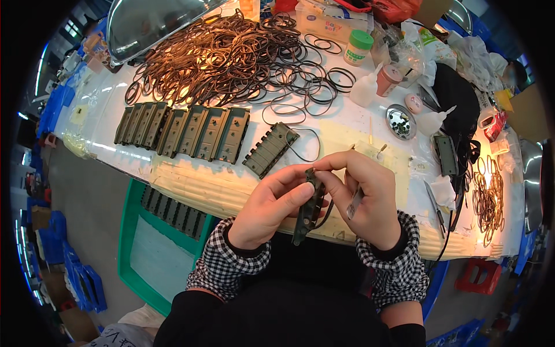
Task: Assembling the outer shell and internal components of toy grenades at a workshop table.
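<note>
My left hand (269,202) grips a dark green ribbed plastic part (304,222), which is tilted on edge above the table's front edge. At its upper end, the thumb and forefinger of my right hand (367,191) are pinched together against it. A thin dark band (328,215) curves out from the part's side below my right fingers. Against my right palm lies a thin silvery tool (354,203), partly hidden by the fingers. Just beyond my hands, another green ribbed part (270,149) rests on the table, with a loose dark loop (317,139) at its right end.
Behind the row of green parts (196,132) spreads a big heap of dark rubber loops (225,55). A round metal dish (400,121) of small dark pieces, white squeeze bottles (364,89) and a green-lidded jar (358,47) stand to the right. A green crate (128,231) sits below left.
</note>
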Tool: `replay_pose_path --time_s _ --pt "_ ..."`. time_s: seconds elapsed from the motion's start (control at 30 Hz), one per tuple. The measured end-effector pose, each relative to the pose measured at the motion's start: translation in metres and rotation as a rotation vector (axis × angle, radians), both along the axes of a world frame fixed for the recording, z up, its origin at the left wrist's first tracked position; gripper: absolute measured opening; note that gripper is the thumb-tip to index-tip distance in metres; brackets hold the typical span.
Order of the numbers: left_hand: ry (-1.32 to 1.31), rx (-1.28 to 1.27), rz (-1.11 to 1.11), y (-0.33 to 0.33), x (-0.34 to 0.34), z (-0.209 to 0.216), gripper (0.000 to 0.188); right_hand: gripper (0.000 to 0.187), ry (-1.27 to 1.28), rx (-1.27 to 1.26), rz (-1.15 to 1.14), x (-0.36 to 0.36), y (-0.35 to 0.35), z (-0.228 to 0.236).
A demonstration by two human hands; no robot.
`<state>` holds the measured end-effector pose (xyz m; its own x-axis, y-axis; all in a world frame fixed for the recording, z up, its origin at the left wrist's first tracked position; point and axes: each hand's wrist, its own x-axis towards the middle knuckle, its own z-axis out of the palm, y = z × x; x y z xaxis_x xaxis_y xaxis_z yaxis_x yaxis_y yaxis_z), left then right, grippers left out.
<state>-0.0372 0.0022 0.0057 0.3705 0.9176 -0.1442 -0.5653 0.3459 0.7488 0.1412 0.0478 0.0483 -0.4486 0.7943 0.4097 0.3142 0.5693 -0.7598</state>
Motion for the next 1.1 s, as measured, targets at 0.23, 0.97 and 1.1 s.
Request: replay_pose_path --time_s 0.23,0.97,1.1 --pt "0.093 0.12 -0.016 0.001 -0.001 0.0 0.039 0.015 -0.045 -0.063 0.033 0.004 0.0 0.01" --pt "0.153 0.156 -0.049 0.0 0.002 -0.003 0.037 0.029 -0.29 0.425 0.203 0.019 0.003 0.0" --pt "0.269 0.201 -0.027 0.001 0.003 -0.004 0.037 0.034 -0.22 0.357 0.177 0.02 0.006 -0.015"
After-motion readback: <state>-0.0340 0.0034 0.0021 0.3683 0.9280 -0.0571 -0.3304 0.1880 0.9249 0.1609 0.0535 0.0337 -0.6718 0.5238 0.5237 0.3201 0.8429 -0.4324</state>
